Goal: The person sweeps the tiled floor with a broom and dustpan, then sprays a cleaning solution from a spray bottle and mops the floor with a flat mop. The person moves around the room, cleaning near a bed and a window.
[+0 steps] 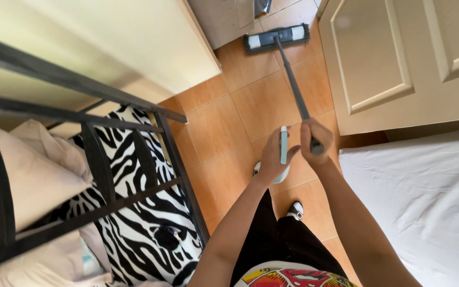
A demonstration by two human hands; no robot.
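Floor [224, 127] is orange-brown square tile w/ pale grout lines, a narrow strip running btwn furniture. Mop [276, 38] lies flat on the tile at the far end, head dark w/ grey-white pad, its dark pole slanting back toward the person.

Right hand [314, 141] is wrapped tight round the pole's near end, fingers fully curled on it. Left hand [273, 159] sits just beside, closed on a phone [283, 144] (pale, seen edge-on, upright), thumb on one side, fingers on the other. The two hands are near but not touching.

Room: cream cupboard [399, 58] w/ panelled doors at right, standing on the tile just past the mop head. Below it a bed [426, 202] w/ plain white sheet, edge close to the right arm. At left a black metal frame [91, 159] w/ bars, zebra-print cover [150, 234] under it and beige pillows [27, 175] further left. Pale wall [134, 37] above the frame. Person's feet in white shoes on the tile, black trousers, bright printed top at the bottom edge.
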